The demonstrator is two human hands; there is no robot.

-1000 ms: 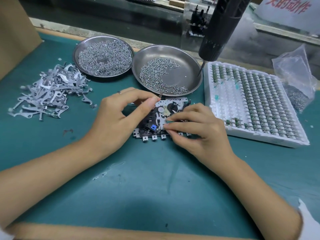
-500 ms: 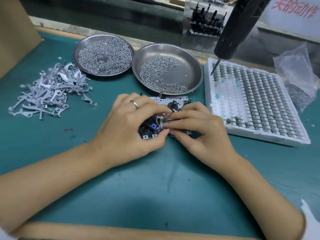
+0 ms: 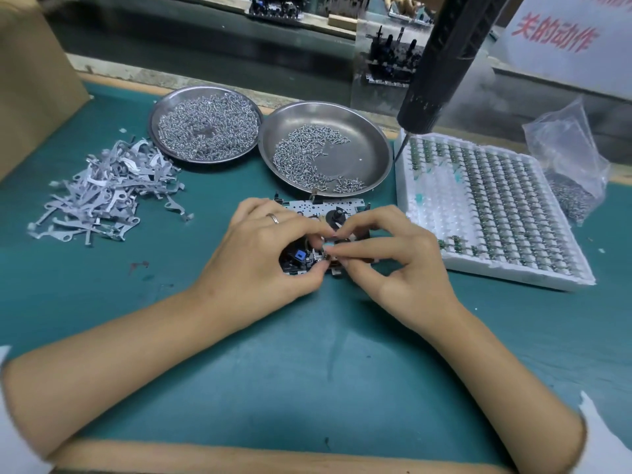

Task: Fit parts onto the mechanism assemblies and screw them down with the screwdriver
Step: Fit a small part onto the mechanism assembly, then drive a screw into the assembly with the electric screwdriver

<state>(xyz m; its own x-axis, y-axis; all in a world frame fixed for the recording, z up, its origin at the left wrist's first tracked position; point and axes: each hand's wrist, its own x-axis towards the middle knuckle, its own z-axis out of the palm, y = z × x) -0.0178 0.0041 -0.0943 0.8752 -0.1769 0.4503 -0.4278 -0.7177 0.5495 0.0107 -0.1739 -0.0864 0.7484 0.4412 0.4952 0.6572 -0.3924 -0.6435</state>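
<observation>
Both hands are bent over one mechanism assembly (image 3: 325, 213) lying flat on the green mat (image 3: 307, 371), just in front of the two steel dishes. The left hand (image 3: 263, 254) curls round its near-left part, thumb and fingertips meeting at the middle, a ring on one finger. The right hand (image 3: 393, 265) comes in from the other side, thumb and forefinger pinching a small metal part (image 3: 325, 249) right where the left fingertips are — the two hands touch there. What exactly that part is, I can't make out; it's tiny and half covered.

The electric screwdriver (image 3: 441, 63) hangs untouched above the back right, tilted, its bit (image 3: 400, 148) pointing down near the left edge of the white foam tray (image 3: 434, 217), which holds rows of small components. The left dish (image 3: 205, 124) is heaped with screws; the right dish (image 3: 369, 145) has a thinner scatter. A loose pile of grey stamped metal levers (image 3: 106, 193) lies well off to the left, and a clear plastic bag (image 3: 567, 159) sits beside the tray's far right — with more small parts inside.
</observation>
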